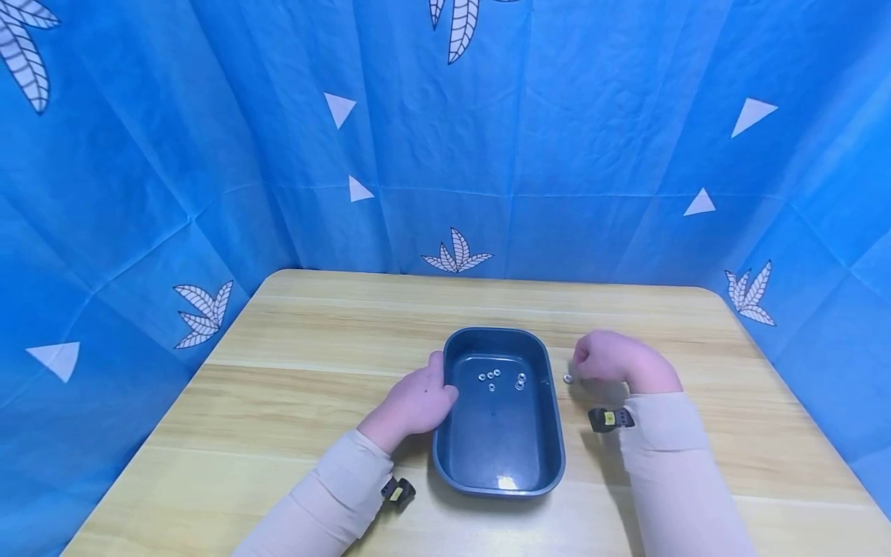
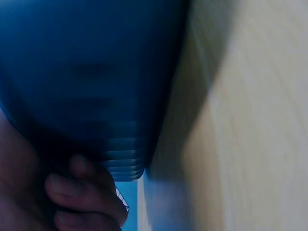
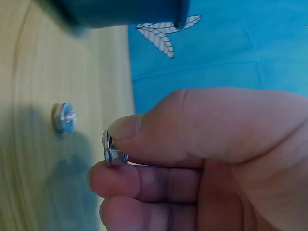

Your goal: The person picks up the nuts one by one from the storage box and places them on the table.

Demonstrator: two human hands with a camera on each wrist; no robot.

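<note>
The dark blue tray (image 1: 494, 449) stands on the table with several small metal nuts (image 1: 490, 375) lying loose inside. My left hand (image 1: 418, 398) grips its left wall, thumb over the rim; in the left wrist view curled fingers (image 2: 86, 192) show against the outside of the tray (image 2: 96, 72). Right of the tray, my right hand (image 1: 619, 360) is above the table. In the right wrist view the right hand (image 3: 202, 159) pinches a metal nut (image 3: 115, 155) between thumb and finger. Another nut (image 1: 568, 379) lies on the table beside that hand, also in the right wrist view (image 3: 65, 118).
The wooden table (image 1: 278, 371) spreads out around the tray. A blue curtain (image 1: 431, 139) with leaf and triangle prints hangs behind the table and along its sides. Dark wrist devices sit at the left sleeve (image 1: 398, 493) and right sleeve (image 1: 611, 419).
</note>
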